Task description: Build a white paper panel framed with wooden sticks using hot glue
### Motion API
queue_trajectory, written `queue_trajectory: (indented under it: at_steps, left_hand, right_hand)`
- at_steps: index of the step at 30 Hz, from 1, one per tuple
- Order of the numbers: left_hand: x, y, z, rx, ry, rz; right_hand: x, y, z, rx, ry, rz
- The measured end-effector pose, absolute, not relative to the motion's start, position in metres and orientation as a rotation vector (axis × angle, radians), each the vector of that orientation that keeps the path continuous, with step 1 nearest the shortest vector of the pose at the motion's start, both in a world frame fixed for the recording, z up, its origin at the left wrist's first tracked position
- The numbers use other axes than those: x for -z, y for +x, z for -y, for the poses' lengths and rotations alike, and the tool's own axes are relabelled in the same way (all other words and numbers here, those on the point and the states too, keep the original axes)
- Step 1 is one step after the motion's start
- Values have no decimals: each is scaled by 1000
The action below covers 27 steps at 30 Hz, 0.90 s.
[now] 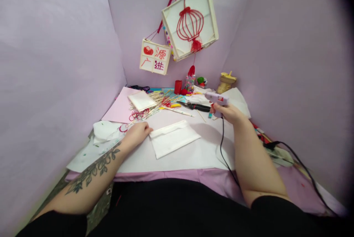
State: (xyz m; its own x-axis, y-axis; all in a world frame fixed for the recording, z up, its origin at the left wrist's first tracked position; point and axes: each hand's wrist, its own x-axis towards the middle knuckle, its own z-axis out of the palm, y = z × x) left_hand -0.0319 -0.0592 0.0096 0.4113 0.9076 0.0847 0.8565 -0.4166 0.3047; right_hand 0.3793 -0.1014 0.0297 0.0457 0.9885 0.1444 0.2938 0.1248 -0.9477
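My right hand (227, 113) is wrapped round the handle of a pale purple hot glue gun (217, 98), raised over the right side of the table, its nozzle pointing left. From the handle a black cord (222, 144) hangs down to the table's front edge. A white paper panel (175, 143) lies flat in front of me, with a folded strip along its far edge. The fingers of my left hand (141, 132) pinch the panel's far left corner against the tabletop.
Behind the panel lie black-handled pliers (196, 106), thin sticks (163, 100), red cord (141, 115) and a small framed panel (142, 101). Crumpled white paper (106, 131) is at left. A lantern-decorated frame (190, 23) and a smaller sign (155, 57) hang ahead. Lilac walls (55, 45) enclose the table.
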Motion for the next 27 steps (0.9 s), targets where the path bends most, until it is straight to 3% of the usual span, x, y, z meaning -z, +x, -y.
queue_trajectory:
  at_steps: [5, 13, 19, 23, 27]
  left_hand:
    - [-10, -32, 48, -674, 2469, -1572]
    - [-4, -3, 46, -485, 2676, -1240]
    - [-3, 14, 33, -230, 2682, -1259]
    - [1, 21, 42, -164, 2713, -1281]
    - [-1, 26, 55, -144, 2801, -1319]
  right_hand:
    - [-6, 372, 83, -1110, -1384, 1448]
    - [19, 363, 60, -1042, -1632, 1061]
    - [22, 372, 58, -599, -1992, 1248]
    - [11, 343, 60, -231, -1625, 1439]
    - [-2, 278, 70, -140, -1368, 1982]
